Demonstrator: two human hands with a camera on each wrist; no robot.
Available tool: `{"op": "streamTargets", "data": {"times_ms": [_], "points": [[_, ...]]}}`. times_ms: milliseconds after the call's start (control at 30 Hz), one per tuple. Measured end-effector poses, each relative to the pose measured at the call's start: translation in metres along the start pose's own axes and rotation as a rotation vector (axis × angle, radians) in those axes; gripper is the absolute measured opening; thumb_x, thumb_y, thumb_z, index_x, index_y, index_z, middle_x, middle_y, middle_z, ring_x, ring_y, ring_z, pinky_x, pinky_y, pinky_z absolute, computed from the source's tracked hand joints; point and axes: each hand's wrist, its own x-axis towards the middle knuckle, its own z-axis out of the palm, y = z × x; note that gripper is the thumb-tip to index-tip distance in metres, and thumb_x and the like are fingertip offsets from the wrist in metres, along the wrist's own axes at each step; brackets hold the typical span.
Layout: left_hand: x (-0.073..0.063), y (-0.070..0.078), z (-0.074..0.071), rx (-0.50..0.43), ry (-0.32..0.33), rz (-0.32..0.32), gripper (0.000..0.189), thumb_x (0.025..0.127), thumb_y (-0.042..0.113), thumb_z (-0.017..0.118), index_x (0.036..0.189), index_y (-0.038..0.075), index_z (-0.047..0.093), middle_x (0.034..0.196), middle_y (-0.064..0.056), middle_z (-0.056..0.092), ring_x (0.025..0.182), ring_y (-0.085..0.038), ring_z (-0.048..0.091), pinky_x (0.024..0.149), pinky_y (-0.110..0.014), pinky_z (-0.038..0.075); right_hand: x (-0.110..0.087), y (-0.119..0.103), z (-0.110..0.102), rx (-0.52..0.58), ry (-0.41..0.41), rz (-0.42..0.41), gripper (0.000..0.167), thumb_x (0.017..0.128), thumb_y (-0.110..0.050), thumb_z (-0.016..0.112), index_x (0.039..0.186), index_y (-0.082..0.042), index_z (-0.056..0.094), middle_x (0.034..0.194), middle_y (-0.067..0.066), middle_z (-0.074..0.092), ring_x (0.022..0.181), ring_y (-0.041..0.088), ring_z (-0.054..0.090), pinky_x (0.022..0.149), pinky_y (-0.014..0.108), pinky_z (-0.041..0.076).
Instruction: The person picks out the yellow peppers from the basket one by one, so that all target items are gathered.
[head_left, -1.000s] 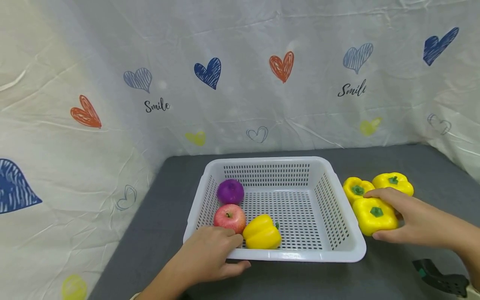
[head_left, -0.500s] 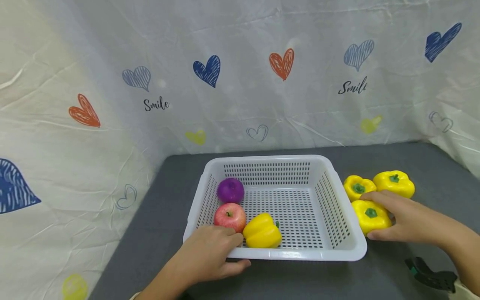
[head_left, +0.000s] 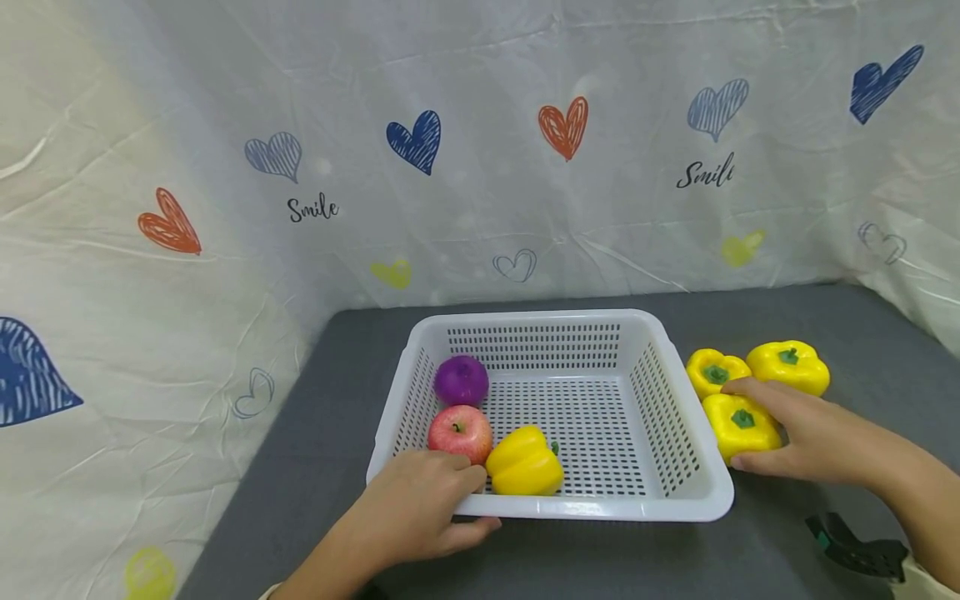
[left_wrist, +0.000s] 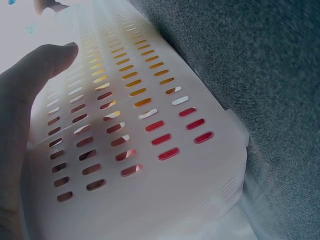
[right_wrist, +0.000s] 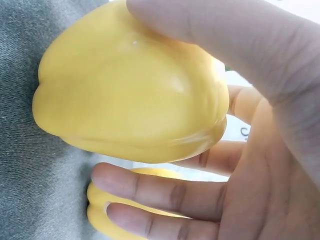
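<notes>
My left hand [head_left: 426,507] grips the near rim of a white plastic basket [head_left: 592,508], fingers over the rim and thumb outside; the thumb also shows against the slotted wall in the left wrist view. My right hand [head_left: 813,433] holds a yellow bell pepper [head_left: 738,429] between thumb and fingers, close beside the basket's right wall. In the right wrist view the thumb lies across that pepper [right_wrist: 130,90], with two lower fingers stretched out below it. Inside the basket are a red apple [head_left: 460,435], a purple round vegetable [head_left: 461,381] and another yellow bell pepper [head_left: 525,462].
Two more yellow bell peppers stand just behind the right hand, a left one [head_left: 712,369] and a right one [head_left: 789,367]. All of this is on a dark grey cloth-covered table [head_left: 315,467]. A white curtain [head_left: 480,208] printed with hearts hangs behind.
My right hand has shifted a little to the left with the pepper, nearer the basket wall. The left hand stays at the rim, and the basket's contents look the same.
</notes>
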Motion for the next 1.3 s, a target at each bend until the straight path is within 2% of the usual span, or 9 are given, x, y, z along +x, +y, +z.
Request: {"op": "streamTargets", "data": {"times_ms": [200,500,733,900,1000,1133,1167,1233,1300], "points": [[0.0,0.0,-0.001,0.005,0.002,0.001,0.033,0.085,0.051,0.072,0.082,0.022,0.06,0.066,0.013,0.041,0.057,-0.004,0.039,0.052,-0.018,0.035,0.0,0.001,0.0,0.004,0.006,0.019,0.083,0.068,-0.041,0.091,0.131,-0.004,0.052,0.12,0.018,0.06,0.096,0.028,0.054,0.073,0.044,0.047],[0.0,0.0,0.0,0.004,0.011,0.003,0.033,0.084,0.052,0.073,0.081,0.022,0.058,0.066,0.013,0.041,0.057,-0.004,0.038,0.052,-0.018,0.034,-0.001,0.004,-0.003,-0.027,-0.022,0.08,0.094,0.069,-0.044,0.089,0.139,0.0,0.046,0.126,0.028,0.054,0.098,0.034,0.054,0.075,0.051,0.049],[-0.002,-0.001,0.003,0.033,0.061,0.02,0.036,0.084,0.052,0.073,0.077,0.022,0.054,0.065,0.012,0.036,0.056,-0.005,0.036,0.05,-0.019,0.031,-0.01,0.006,-0.013,-0.023,0.011,0.08,0.103,0.07,-0.052,0.087,0.143,0.005,0.041,0.134,0.033,0.048,0.112,0.045,0.051,0.081,0.061,0.049],[-0.001,-0.001,0.003,0.041,0.058,0.022,0.037,0.084,0.053,0.073,0.077,0.022,0.053,0.064,0.012,0.036,0.056,-0.006,0.036,0.05,-0.02,0.031,-0.019,0.005,-0.023,-0.028,0.041,0.1,0.105,0.07,-0.051,0.087,0.144,0.005,0.037,0.132,0.035,0.043,0.101,0.044,0.058,0.071,0.059,0.053],[-0.001,-0.001,0.003,0.046,0.054,0.021,0.037,0.084,0.053,0.072,0.077,0.022,0.053,0.065,0.012,0.036,0.056,-0.006,0.036,0.05,-0.02,0.031,-0.022,-0.002,-0.03,-0.016,0.077,0.065,0.101,0.071,-0.045,0.089,0.144,0.002,0.038,0.133,0.031,0.045,0.097,0.04,0.062,0.069,0.054,0.054],[-0.001,0.0,0.002,0.045,0.042,0.012,0.037,0.084,0.053,0.072,0.078,0.022,0.054,0.065,0.012,0.037,0.056,-0.006,0.037,0.05,-0.02,0.032,-0.019,-0.018,-0.037,-0.004,0.125,-0.053,0.094,0.071,-0.037,0.091,0.145,-0.006,0.042,0.134,0.02,0.051,0.097,0.031,0.064,0.071,0.037,0.056],[-0.001,0.0,0.002,0.043,0.039,0.01,0.036,0.084,0.053,0.072,0.078,0.022,0.054,0.065,0.012,0.037,0.056,-0.006,0.037,0.05,-0.019,0.032,-0.017,-0.023,-0.039,-0.001,0.119,-0.068,0.092,0.072,-0.038,0.09,0.146,-0.008,0.043,0.135,0.019,0.052,0.098,0.03,0.064,0.072,0.036,0.056],[-0.001,0.0,0.001,0.037,0.031,0.009,0.036,0.084,0.053,0.072,0.078,0.022,0.055,0.065,0.012,0.037,0.056,-0.006,0.037,0.05,-0.019,0.033,-0.012,-0.035,-0.042,0.005,0.104,-0.095,0.088,0.074,-0.039,0.089,0.145,-0.012,0.045,0.136,0.015,0.053,0.099,0.028,0.064,0.074,0.038,0.056],[0.0,0.0,0.001,0.033,0.023,0.009,0.036,0.084,0.053,0.072,0.079,0.022,0.055,0.065,0.012,0.037,0.056,-0.005,0.037,0.05,-0.019,0.033,-0.006,-0.049,-0.046,0.02,0.07,-0.104,0.084,0.077,-0.043,0.086,0.145,-0.015,0.046,0.139,0.013,0.052,0.102,0.029,0.063,0.077,0.047,0.056]]}}
